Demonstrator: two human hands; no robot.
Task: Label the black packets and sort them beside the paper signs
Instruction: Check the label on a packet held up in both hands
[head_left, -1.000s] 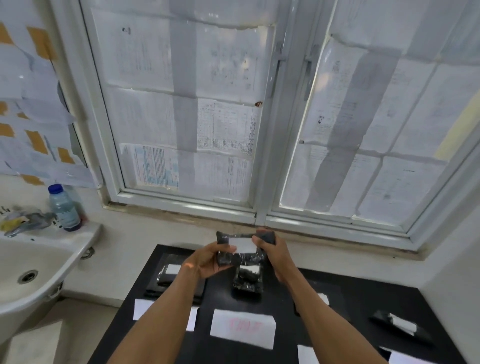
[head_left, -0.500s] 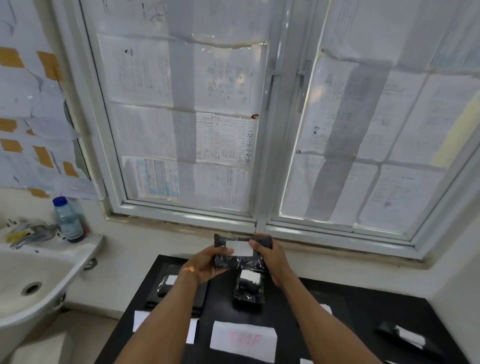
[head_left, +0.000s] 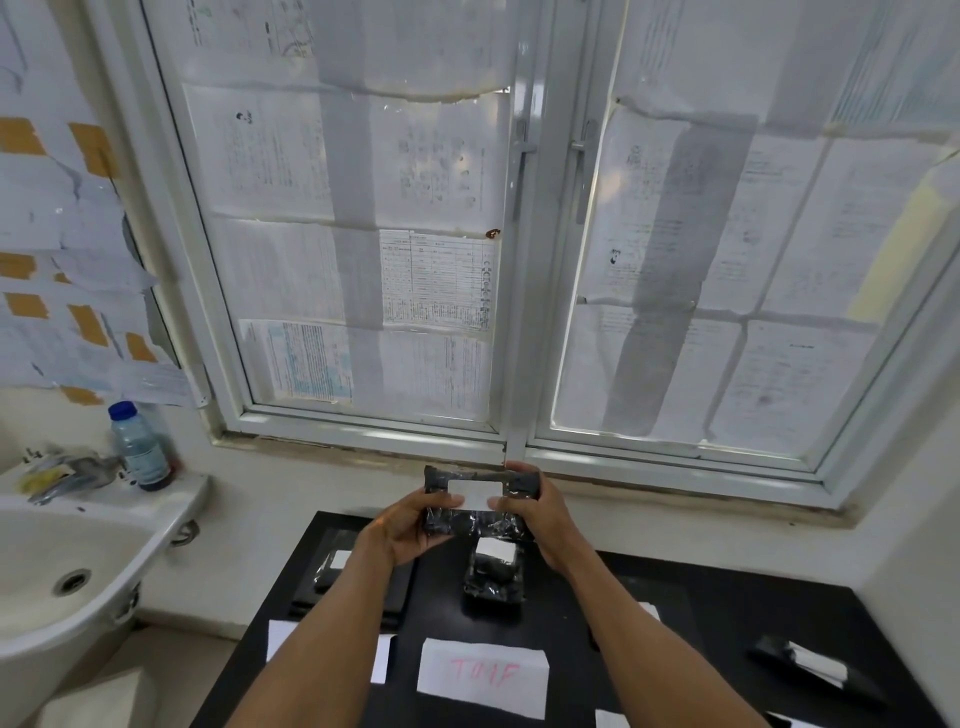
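Note:
Above the far end of the black table (head_left: 727, 613), both my hands hold up a black packet (head_left: 467, 522) with a white label (head_left: 472, 492) on its face. My left hand (head_left: 410, 527) grips its left side, thumb on the label's edge. My right hand (head_left: 540, 514) grips its right side, thumb also at the label. Below it lies a stack of labelled black packets (head_left: 493, 577), just beyond a paper sign with red letters (head_left: 483, 675). Another labelled packet (head_left: 332, 566) lies at the left behind a second sign (head_left: 280, 639), and one (head_left: 810, 667) at the right.
A white sink (head_left: 78, 551) with a tap and a blue-capped bottle (head_left: 140, 447) stands to the left of the table. A paper-covered window fills the wall behind. More white papers (head_left: 613, 719) lie at the table's near right edge.
The camera tipped upward, so the table sits lower in view. My hands kept the packet raised, and my thumbs shifted inward onto the label.

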